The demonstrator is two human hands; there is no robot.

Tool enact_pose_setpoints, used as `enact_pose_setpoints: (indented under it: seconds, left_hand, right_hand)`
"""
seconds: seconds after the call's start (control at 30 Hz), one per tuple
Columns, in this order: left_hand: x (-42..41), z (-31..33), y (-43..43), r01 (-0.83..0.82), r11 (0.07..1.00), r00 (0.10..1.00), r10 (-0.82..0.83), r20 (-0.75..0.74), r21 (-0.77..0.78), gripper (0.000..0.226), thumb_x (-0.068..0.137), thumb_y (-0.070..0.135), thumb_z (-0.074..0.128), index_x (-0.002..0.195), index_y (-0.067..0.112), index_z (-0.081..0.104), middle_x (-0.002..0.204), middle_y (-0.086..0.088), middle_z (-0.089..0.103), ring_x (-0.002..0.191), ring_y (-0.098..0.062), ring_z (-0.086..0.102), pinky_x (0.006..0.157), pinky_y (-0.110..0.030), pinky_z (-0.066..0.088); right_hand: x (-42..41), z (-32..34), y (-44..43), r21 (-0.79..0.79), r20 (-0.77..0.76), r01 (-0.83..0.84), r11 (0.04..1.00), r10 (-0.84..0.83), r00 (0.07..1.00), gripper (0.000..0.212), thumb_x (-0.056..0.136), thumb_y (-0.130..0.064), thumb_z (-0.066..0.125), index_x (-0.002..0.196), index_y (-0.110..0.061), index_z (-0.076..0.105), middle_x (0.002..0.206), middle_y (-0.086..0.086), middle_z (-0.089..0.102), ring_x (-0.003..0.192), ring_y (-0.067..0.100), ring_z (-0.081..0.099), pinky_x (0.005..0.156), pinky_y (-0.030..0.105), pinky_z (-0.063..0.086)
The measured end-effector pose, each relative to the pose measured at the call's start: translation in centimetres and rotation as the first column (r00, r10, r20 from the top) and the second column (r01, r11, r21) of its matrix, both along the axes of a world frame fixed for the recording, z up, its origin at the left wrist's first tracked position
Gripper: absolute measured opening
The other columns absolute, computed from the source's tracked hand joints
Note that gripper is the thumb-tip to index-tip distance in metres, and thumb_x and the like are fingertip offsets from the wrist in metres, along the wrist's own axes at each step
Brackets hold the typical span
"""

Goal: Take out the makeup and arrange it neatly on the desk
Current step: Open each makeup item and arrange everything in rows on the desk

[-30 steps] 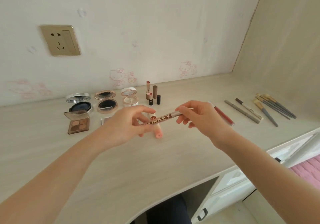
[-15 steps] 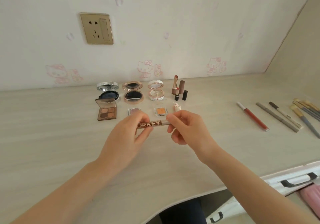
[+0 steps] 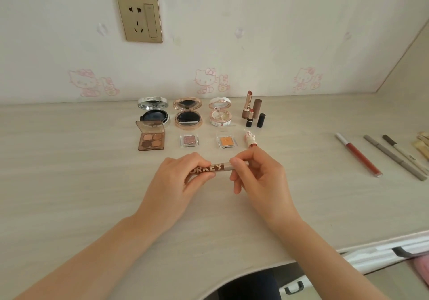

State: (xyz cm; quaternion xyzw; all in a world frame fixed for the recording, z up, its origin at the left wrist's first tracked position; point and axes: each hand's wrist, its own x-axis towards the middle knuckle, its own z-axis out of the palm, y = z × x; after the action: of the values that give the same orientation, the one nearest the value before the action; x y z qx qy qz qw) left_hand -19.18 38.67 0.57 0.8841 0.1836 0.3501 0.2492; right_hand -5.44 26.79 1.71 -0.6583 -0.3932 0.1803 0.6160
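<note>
Closed on one brown tube (image 3: pixel 212 169) with pale lettering: left grip (image 3: pixel 178 181), fingers curled over the lettered end and hiding its tip, and right grip (image 3: pixel 260 179), thumb and fingertips pinching the paler end. Held level and crosswise just above the bench (image 3: pixel 69 183), near its front middle, apart from everything laid out behind.

Just beyond, in a row from left to right: one open four-shade eyeshadow palette (image 3: pixel 151 140), two small clear cases, one pink pan (image 3: pixel 189 140) and one orange pan (image 3: pixel 225 142), then one short patterned stick (image 3: pixel 251 140) lying down close past the right grip's knuckles.

Behind, nearer the wall, three round compacts with lids raised: silver compact (image 3: pixel 152 105), its base partly covered by the palette's upright lid, rose-gold compact (image 3: pixel 187 114), white compact (image 3: pixel 220 114). Right of these, two uncapped lipsticks standing upright, tall lipstick (image 3: pixel 248 103) and short lipstick (image 3: pixel 249 119), with two caps upright beside them, brown cap (image 3: pixel 257 107) and black cap (image 3: pixel 261 120).

Well apart at the right, lying roughly parallel: one red gloss tube (image 3: pixel 358 158), one grey pencil (image 3: pixel 394 160), one white pencil (image 3: pixel 405 154), then brushes (image 3: pixel 424 143) cut off by the frame edge, too few in view to count.

On the wall: one gold socket plate (image 3: pixel 139 18) and three pink cat stickers (image 3: pixel 205 80). Under the bench's front edge at the right: two dark drawer handles (image 3: pixel 400 252). Across the near bench, covering much of its front: two bare forearms (image 3: pixel 92 253).
</note>
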Motion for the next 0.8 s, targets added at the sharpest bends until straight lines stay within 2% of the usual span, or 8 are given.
enact_pose_setpoints:
  seconds: [0.07, 0.23, 0.37, 0.47, 0.57, 0.63, 0.73, 0.8]
  left_hand:
    - [-0.2, -0.2, 0.1, 0.013, 1.000, 1.000, -0.013, 0.001, -0.013, 0.024, 0.084, 0.048, 0.059, 0.092, 0.026, 0.065, 0.077, 0.023, 0.060, 0.078, 0.000, 0.052, 0.073, -0.009, 0.034]
    - [-0.3, -0.2, 0.5, 0.056, 0.995, 0.998, -0.056, 0.001, -0.082, 0.022, 0.084, 0.051, 0.055, 0.095, 0.033, 0.061, 0.087, 0.016, 0.065, 0.078, -0.011, 0.058, 0.074, -0.021, 0.042]
    - [-0.5, 0.0, 0.8, 0.099, 0.989, 0.995, -0.101, -0.013, -0.109, 0.026, 0.086, 0.051, 0.052, 0.092, 0.031, 0.067, 0.078, 0.016, 0.066, 0.075, -0.009, 0.061, 0.069, -0.018, 0.041]
    - [-0.6, 0.1, 1.0, 0.078, 0.996, 0.997, -0.078, 0.005, -0.051, 0.028, 0.086, 0.049, 0.054, 0.094, 0.027, 0.070, 0.081, 0.018, 0.067, 0.079, -0.005, 0.061, 0.074, -0.020, 0.042]
    - [-0.5, 0.0, 1.2, 0.019, 0.999, 0.999, -0.020, 0.031, 0.045, 0.027, 0.084, 0.046, 0.057, 0.094, 0.025, 0.071, 0.083, 0.018, 0.065, 0.079, -0.004, 0.056, 0.079, -0.025, 0.041]
    - [-0.5, -0.1, 1.3, -0.007, 0.997, 0.998, 0.002, 0.055, 0.077, 0.024, 0.083, 0.045, 0.060, 0.093, 0.025, 0.070, 0.080, 0.017, 0.064, 0.073, -0.007, 0.054, 0.078, -0.029, 0.041]
    - [-0.5, -0.2, 1.3, -0.011, 0.992, 0.997, 0.002, 0.075, 0.126, 0.021, 0.083, 0.042, 0.062, 0.092, 0.024, 0.070, 0.078, 0.019, 0.061, 0.069, -0.007, 0.052, 0.079, -0.032, 0.041]
    - [-0.5, -0.2, 1.3, -0.005, 0.990, 0.997, -0.005, 0.072, 0.138, 0.022, 0.083, 0.042, 0.062, 0.092, 0.023, 0.071, 0.078, 0.023, 0.058, 0.069, -0.006, 0.052, 0.080, -0.033, 0.042]
  right_hand:
    - [0.0, 0.0, -0.2, 0.012, 0.010, -0.019, 1.000, 0.019, 1.000, 0.011, 0.091, -0.014, 0.061, 0.081, -0.012, 0.060, 0.063, 0.008, 0.064, 0.050, 0.020, 0.059, 0.055, 0.019, 0.042]
    - [-0.1, -0.2, -0.3, 0.031, 0.025, -0.030, 0.999, 0.030, 0.999, 0.009, 0.090, -0.014, 0.062, 0.081, -0.012, 0.061, 0.065, 0.007, 0.067, 0.051, 0.019, 0.062, 0.054, 0.018, 0.041]
    - [-0.2, -0.2, -0.5, 0.034, 0.105, -0.060, 0.998, 0.056, 0.993, 0.007, 0.089, -0.014, 0.064, 0.084, -0.018, 0.062, 0.068, 0.004, 0.066, 0.062, 0.016, 0.064, 0.062, 0.023, 0.044]
    - [-0.2, -0.5, -0.4, 0.017, 0.100, -0.114, 0.993, 0.112, 0.989, 0.015, 0.089, -0.008, 0.064, 0.090, -0.022, 0.060, 0.085, 0.002, 0.064, 0.077, 0.014, 0.064, 0.068, 0.020, 0.045]
    - [-0.2, -0.6, -0.3, 0.005, 0.099, -0.140, 0.990, 0.139, 0.985, 0.030, 0.086, 0.002, 0.061, 0.094, -0.026, 0.055, 0.103, 0.006, 0.060, 0.094, 0.017, 0.064, 0.071, 0.025, 0.047]
    - [-0.1, -0.5, -0.3, -0.014, 0.049, -0.098, 0.995, 0.098, 0.994, 0.025, 0.084, -0.007, 0.068, 0.098, -0.024, 0.056, 0.101, 0.004, 0.062, 0.089, 0.013, 0.066, 0.067, 0.026, 0.049]
    - [0.0, -0.4, -0.3, -0.061, -0.002, -0.076, 0.995, 0.076, 0.997, 0.004, 0.090, -0.024, 0.062, 0.090, -0.021, 0.063, 0.075, 0.002, 0.067, 0.064, 0.011, 0.061, 0.060, 0.026, 0.045]
    - [0.0, -0.5, -0.3, -0.065, 0.023, -0.068, 0.996, 0.069, 0.997, 0.011, 0.093, -0.021, 0.059, 0.084, -0.019, 0.065, 0.069, 0.001, 0.066, 0.060, 0.010, 0.057, 0.058, 0.023, 0.043]
